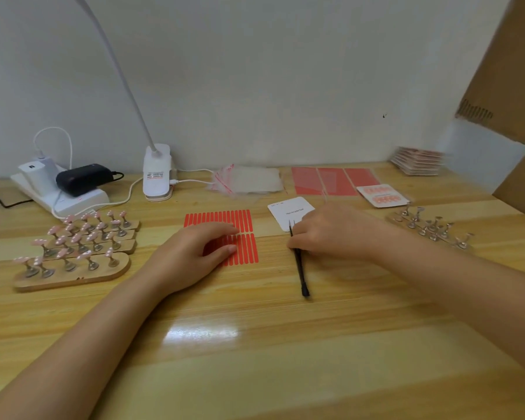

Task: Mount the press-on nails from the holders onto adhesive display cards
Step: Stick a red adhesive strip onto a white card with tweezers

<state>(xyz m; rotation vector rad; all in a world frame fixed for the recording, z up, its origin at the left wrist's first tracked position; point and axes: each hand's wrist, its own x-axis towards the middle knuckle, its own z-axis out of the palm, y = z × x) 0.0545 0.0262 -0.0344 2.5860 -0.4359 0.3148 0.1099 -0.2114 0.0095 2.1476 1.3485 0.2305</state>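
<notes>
pink nails (73, 237) on stands, white card (288, 212)

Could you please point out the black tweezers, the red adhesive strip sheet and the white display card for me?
black tweezers (299, 268): head view, middle of the shaft.
red adhesive strip sheet (243, 221): head view, upper right strips.
white display card (288, 209): head view, bare centre by the printed text.

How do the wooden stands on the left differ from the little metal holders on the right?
The wooden stands carry pink nails on their metal posts; the metal holders on the right are bare. The left posts stand in neat rows on wooden bases; the right ones sit loosely clustered, some tilted. Both groups rest on the wooden table.
</notes>
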